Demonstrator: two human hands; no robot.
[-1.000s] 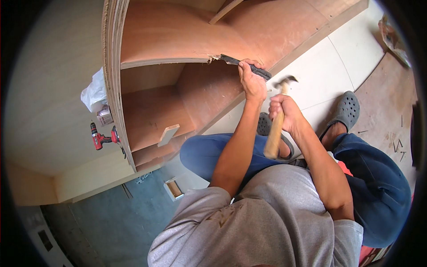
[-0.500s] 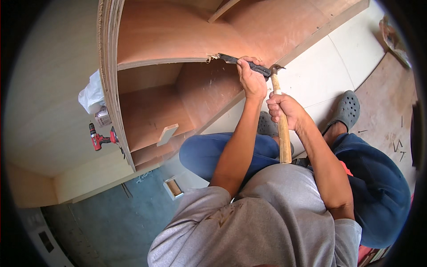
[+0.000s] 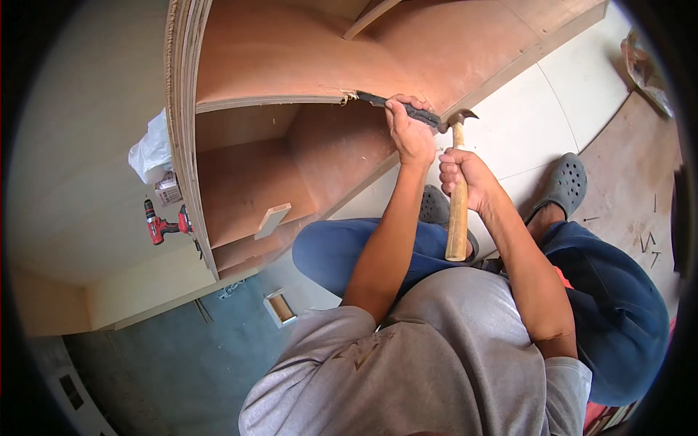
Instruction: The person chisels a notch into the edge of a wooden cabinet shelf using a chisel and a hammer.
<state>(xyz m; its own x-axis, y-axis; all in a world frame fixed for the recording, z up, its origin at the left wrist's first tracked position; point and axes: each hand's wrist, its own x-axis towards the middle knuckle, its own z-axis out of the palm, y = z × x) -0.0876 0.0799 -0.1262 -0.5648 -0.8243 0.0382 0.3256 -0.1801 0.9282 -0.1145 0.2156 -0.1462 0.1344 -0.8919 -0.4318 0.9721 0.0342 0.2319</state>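
Observation:
My left hand (image 3: 412,138) is wrapped round a dark chisel (image 3: 374,99). The chisel's tip meets the chipped edge of a plywood panel (image 3: 269,100), where pale wood shavings (image 3: 349,97) curl up. My right hand (image 3: 467,176) grips a claw hammer (image 3: 457,225) by its wooden handle, below the head. The hammer's metal head is right at the butt end of the chisel; whether they touch I cannot tell. The panel's edge runs across a reddish-brown wooden cabinet (image 3: 254,189), with an open compartment below it.
A red and black cordless drill (image 3: 166,227), a small box (image 3: 169,190) and a white plastic bag (image 3: 150,151) are on the pale board at left. A short wood strip (image 3: 273,220) sticks out from the cabinet. Several nails (image 3: 649,241) lie on the brown board at right, near my grey clog (image 3: 567,182).
The hammer has tilted, its head shifting slightly right and its handle end swinging left. My left hand keeps the chisel at nearly the same spot on the panel edge.

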